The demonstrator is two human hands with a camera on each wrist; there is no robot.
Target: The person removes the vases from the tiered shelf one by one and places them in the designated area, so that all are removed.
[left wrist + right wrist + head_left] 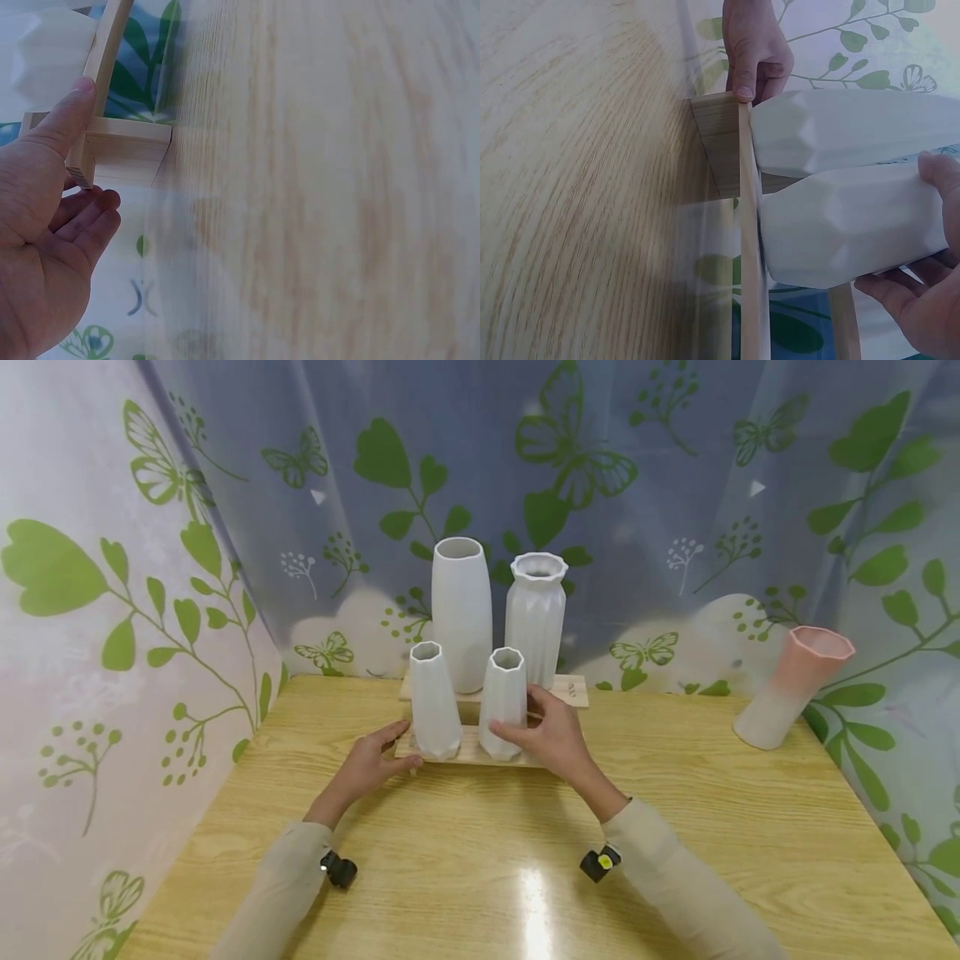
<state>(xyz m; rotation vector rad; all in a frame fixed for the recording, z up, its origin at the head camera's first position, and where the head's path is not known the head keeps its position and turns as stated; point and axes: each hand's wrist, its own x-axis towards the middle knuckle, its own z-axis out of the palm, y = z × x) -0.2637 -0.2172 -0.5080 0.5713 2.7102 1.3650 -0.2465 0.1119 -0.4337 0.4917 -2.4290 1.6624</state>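
My long sleeves (682, 870) are pale beige. At each cuff (318, 837) sits a small black device (342, 871); the right one (594, 867) bears a bright yellow spot (606, 862).

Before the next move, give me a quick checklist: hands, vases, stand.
1. Right hand on front right vase: ok, thumb and fingers at its sides.
2. Left hand on wooden stand: ok, at the front shelf's left end.
3. Front left vase on the front shelf: ok, apart from its neighbour.
4. Tall smooth vase and scalloped vase on the back shelf: ok, both standing.
5. Pink-and-white vase clear of hands: ok, off to the right.
6. Grip firmness: cannot tell.
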